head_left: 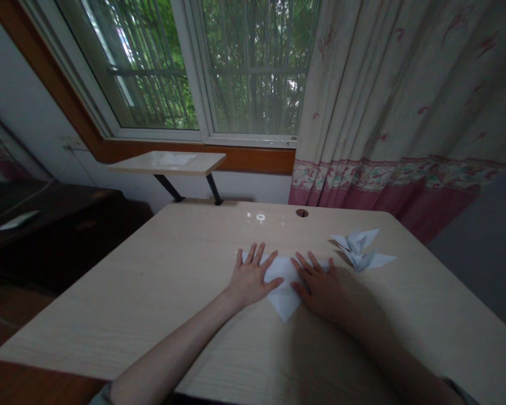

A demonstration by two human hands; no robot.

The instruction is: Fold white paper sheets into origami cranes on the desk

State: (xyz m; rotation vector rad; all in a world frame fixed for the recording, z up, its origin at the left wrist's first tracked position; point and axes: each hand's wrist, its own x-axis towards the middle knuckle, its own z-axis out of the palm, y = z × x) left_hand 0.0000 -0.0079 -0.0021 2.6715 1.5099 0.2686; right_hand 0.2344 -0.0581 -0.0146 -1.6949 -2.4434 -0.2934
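Observation:
A white sheet of paper point(284, 301), folded into a triangle, lies on the desk with one corner pointing toward me. My left hand point(252, 277) rests flat on its left part, fingers spread. On the right part lies my right hand point(318, 284), also open with its fingers apart. Between the hands the paper's middle shows, while its two side corners are mostly covered. To the right of my right hand stand folded paper cranes point(358, 250), close together.
The pale wooden desk point(185, 270) has a round cable hole point(302, 213) near its back edge. A small raised shelf point(139, 162) at the back left carries white paper point(176, 160). Behind are a window and a curtain point(383, 124); a dark table point(67, 208) stands at left.

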